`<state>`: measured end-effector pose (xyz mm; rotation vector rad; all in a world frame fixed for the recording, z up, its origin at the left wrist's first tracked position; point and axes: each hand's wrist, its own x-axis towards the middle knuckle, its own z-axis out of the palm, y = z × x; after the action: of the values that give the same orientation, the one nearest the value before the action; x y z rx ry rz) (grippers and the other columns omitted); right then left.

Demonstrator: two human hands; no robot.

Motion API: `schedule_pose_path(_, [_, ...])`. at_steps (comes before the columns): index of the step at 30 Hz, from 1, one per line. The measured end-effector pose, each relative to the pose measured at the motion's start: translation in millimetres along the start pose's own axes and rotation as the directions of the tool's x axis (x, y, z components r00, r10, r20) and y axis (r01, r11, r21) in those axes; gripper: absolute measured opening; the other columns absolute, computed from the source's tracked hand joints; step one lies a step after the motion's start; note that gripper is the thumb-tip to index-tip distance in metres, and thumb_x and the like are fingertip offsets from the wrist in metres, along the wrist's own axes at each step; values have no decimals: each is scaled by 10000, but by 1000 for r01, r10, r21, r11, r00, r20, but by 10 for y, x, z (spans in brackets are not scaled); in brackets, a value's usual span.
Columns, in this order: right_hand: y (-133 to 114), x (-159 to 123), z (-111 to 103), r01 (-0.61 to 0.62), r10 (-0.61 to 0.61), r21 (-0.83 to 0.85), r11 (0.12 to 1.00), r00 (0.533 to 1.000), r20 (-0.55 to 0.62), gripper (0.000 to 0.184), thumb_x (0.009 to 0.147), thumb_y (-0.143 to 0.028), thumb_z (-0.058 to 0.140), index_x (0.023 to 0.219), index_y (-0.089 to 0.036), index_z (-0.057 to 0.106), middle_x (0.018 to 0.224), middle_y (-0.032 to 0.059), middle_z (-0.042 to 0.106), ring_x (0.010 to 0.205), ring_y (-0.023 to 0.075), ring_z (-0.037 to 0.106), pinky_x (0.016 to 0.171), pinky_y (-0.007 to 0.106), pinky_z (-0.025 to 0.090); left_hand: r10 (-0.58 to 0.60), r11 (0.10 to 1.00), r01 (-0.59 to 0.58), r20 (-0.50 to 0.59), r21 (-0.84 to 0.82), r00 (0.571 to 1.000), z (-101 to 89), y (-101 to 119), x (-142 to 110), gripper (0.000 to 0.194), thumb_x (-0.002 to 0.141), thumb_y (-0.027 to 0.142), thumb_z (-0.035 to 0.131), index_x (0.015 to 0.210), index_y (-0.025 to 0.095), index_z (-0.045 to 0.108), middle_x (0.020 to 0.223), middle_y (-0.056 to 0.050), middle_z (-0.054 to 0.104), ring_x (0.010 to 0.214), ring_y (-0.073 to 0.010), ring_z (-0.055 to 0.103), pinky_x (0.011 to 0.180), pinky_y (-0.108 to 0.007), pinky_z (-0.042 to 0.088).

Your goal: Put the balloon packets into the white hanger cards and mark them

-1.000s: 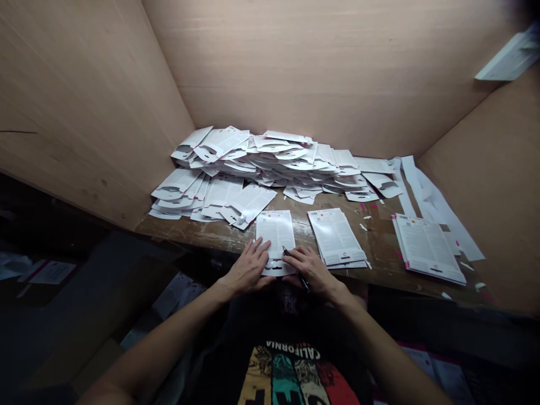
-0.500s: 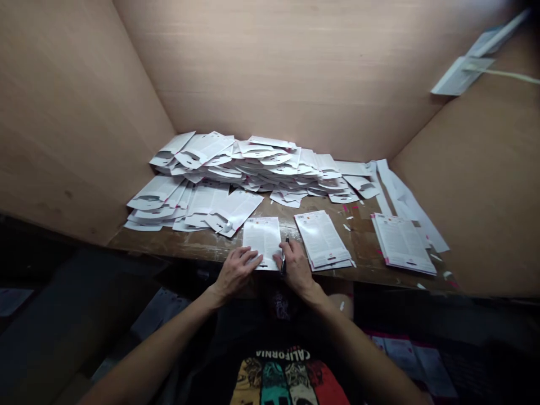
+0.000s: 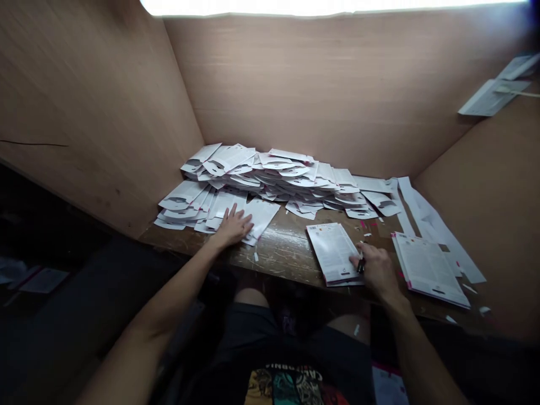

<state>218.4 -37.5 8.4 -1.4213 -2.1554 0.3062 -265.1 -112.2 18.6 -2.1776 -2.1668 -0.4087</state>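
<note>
Rising on three sides, plywood walls point(image 3: 337, 95) boxing in a scuffed wooden bench point(image 3: 287, 250). Heaped along the bench's back, a broad pile of white printed cardboard cards point(image 3: 270, 180). Resting open on the pile's front edge, fingers spread, the left hand point(image 3: 234, 225) touching a loose card point(image 3: 261, 216). Curled closed around a black marker point(image 3: 360, 263), the right hand point(image 3: 377, 270) just beside a squared stack of cards point(image 3: 333, 253), fingertips at its edge. Lying farther right, apart from the right hand, a second stack point(image 3: 428, 270).
</note>
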Motion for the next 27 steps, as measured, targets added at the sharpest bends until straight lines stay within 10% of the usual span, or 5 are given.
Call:
schedule_pose_path(3, [-326, -154, 87, 2, 18, 136, 991, 990, -142, 457, 1026, -493, 503, 1267, -167, 714, 1203, 179, 744, 1082, 331, 667, 946, 478, 521, 149, 987, -154, 87, 52, 985, 129, 287, -323, 475, 1004, 439, 604, 1413, 202, 644, 1342, -174, 652, 1564, -409, 325, 1287, -681, 199])
schedule_pose_path(10, [-1350, -358, 664, -57, -187, 713, 699, 948, 258, 266, 1000, -423, 626, 1077, -234, 796, 1037, 64, 801, 914, 237, 747, 849, 358, 588, 251, 961, -240, 69, -139, 966, 275, 835, -922, 440, 1022, 429, 585, 1337, 126, 631, 1587, -194, 488, 1546, -347, 382, 1259, -504, 389])
schedule_pose_path(27, [-1358, -230, 925, 37, -287, 600, 799, 900, 327, 206, 990, -325, 623, 977, -226, 803, 917, 33, 803, 819, 209, 740, 765, 309, 542, 238, 965, -232, 39, -120, 971, 346, 844, -963, 462, 1038, 436, 564, 1443, 225, 637, 1558, -143, 526, 1531, -384, 373, 1233, -553, 400])
